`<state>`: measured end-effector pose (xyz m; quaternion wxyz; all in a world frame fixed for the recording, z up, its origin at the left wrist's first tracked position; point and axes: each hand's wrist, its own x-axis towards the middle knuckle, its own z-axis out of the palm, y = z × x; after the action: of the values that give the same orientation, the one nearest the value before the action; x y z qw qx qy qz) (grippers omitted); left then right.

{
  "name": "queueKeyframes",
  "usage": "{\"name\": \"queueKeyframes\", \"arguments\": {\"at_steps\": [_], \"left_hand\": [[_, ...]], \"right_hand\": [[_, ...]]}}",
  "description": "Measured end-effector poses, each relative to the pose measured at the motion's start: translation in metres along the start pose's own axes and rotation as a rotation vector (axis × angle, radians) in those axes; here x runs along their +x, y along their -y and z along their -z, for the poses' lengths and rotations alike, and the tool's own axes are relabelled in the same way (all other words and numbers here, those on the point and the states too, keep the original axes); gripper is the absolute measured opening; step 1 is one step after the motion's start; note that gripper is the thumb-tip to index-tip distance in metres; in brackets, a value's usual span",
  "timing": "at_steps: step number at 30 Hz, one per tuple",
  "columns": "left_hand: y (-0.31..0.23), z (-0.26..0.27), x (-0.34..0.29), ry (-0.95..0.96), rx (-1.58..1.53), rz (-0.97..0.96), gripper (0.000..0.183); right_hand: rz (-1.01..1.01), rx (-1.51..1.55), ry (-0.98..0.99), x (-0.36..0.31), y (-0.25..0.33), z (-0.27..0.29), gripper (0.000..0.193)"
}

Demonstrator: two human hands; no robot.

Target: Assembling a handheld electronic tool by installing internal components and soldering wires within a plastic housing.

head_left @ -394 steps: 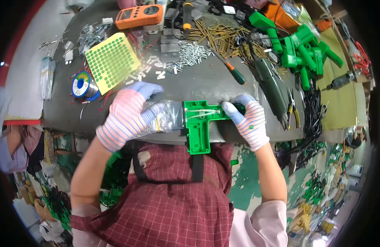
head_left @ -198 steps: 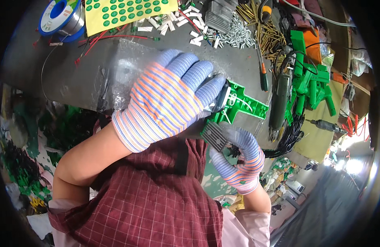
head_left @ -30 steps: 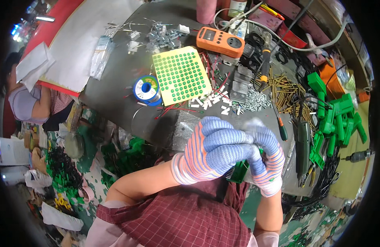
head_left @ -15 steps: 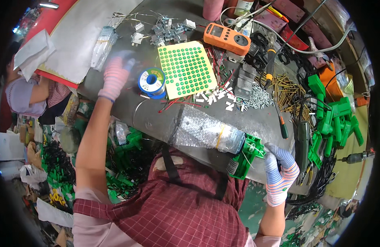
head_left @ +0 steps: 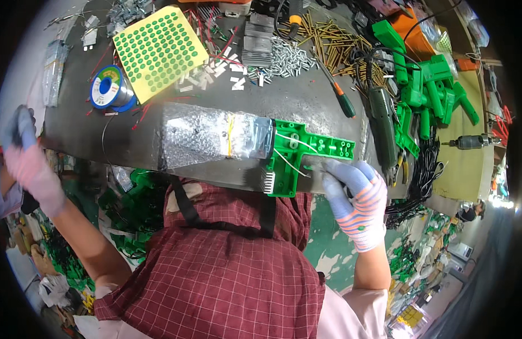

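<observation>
A green plastic half-shell housing (head_left: 286, 169) lies near the table's front edge, a metal heat sink (head_left: 269, 183) at its lower end and thin white wires (head_left: 292, 161) running across it. Joined to its left side is a dark-ended cylinder in bubble wrap (head_left: 196, 135), with a yellow rubber band (head_left: 230, 135) round it. My right hand (head_left: 360, 200), in a striped glove, is beside the housing's lower right, thumb and fingertips drawn together; what they pinch is too small to make out. My gloved left hand (head_left: 32, 161) is off the table's left edge, smeared by motion, with nothing visible in it.
Beyond the housing lie a solder spool (head_left: 105, 90), a yellow sheet of green stickers (head_left: 159, 53), loose screws (head_left: 286, 59) and long brass screws (head_left: 334, 42). To the right are a screwdriver (head_left: 341, 99), green housings (head_left: 430, 85) and black cables (head_left: 422, 175).
My left hand has swung outward to the left, away from the solder spool. The green housing has turned to lie straighter. The whole view has shifted, with table items now further left.
</observation>
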<state>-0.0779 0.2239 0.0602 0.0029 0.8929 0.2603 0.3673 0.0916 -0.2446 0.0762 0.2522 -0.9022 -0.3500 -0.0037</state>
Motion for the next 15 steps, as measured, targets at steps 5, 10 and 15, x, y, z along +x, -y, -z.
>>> {"name": "queueKeyframes", "arguments": {"at_steps": [5,10,15], "left_hand": [[-0.211,-0.036,-0.070,0.116,-0.935,0.387,0.014],[-0.249,-0.102,-0.096,0.280,-0.909,0.068,0.019],[-0.252,-0.122,-0.125,0.223,-0.586,0.056,0.017]], "right_hand": [[0.143,-0.189,0.034,0.020,-0.005,-0.026,0.012],[0.156,-0.257,0.078,0.036,-0.023,-0.032,0.010],[0.285,-0.456,0.226,0.052,-0.015,-0.026,0.008]]}}
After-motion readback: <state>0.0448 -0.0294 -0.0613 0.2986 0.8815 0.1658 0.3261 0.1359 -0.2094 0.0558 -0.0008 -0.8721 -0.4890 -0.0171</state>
